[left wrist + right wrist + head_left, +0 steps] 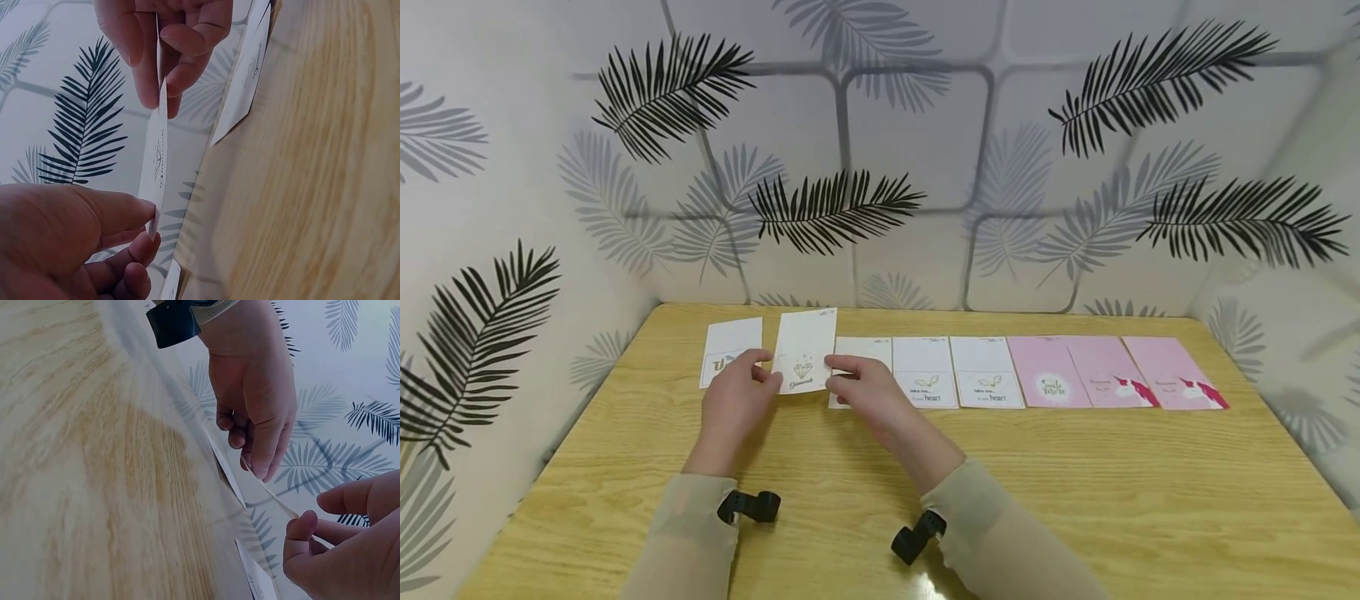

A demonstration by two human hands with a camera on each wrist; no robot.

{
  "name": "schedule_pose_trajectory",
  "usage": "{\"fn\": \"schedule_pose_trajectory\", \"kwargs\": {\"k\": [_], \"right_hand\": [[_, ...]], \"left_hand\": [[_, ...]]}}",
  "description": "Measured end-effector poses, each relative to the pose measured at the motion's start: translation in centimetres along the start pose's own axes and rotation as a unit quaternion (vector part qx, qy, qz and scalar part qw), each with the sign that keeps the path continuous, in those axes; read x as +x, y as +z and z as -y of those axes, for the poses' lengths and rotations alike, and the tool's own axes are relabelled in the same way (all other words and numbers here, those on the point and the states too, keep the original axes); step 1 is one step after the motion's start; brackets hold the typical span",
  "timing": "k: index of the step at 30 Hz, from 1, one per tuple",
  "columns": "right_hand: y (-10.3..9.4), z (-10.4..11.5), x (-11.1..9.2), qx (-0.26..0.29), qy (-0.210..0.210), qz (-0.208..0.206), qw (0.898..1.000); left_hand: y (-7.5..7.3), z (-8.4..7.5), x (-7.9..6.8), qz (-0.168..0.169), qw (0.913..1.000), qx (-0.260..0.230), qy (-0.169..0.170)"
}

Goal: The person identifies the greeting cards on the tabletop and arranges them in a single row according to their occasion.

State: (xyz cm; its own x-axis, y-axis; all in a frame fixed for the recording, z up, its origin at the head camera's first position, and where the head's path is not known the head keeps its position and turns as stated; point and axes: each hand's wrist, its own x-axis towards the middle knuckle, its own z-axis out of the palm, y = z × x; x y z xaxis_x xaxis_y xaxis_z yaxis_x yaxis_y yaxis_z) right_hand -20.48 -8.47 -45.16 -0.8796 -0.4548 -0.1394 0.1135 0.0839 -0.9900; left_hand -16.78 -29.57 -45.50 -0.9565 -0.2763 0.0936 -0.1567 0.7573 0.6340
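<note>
A white card [805, 333] with a gold diamond print is held raised, tilted toward the camera. My left hand [737, 404] pinches its lower left edge between thumb and fingers. At the lower right edge, my right hand [872, 396] pinches it too. Seen from the left wrist, the card [156, 150] is nearly edge-on between both hands. To its left lies another white card [733, 333] with gold lettering, partly covered by the left hand. Beneath the right hand is a white card [868, 350], its lower part mostly hidden.
Rightward along the wooden table [1075, 483] the row continues with two white heart cards [922, 354] [985, 354], a pink card with a round white print [1037, 354], and two pink unicorn cards [1097, 358] [1161, 358]. A leaf-patterned backdrop [917, 150] rises behind.
</note>
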Motion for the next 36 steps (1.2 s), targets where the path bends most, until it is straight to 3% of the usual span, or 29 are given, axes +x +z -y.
{"fn": "schedule_pose_trajectory", "kwargs": {"k": [21,36], "right_hand": [[1.3,-0.2,-0.3,-0.122,-0.007,-0.012,0.992],[1.5,-0.3,-0.8,-0.147,-0.016,0.000,0.989]], "left_hand": [[0.4,1.6,0.1,0.016,0.9996,0.025,0.002],[0.6,1.7,0.2,0.029,0.9984,0.047,-0.010]]}}
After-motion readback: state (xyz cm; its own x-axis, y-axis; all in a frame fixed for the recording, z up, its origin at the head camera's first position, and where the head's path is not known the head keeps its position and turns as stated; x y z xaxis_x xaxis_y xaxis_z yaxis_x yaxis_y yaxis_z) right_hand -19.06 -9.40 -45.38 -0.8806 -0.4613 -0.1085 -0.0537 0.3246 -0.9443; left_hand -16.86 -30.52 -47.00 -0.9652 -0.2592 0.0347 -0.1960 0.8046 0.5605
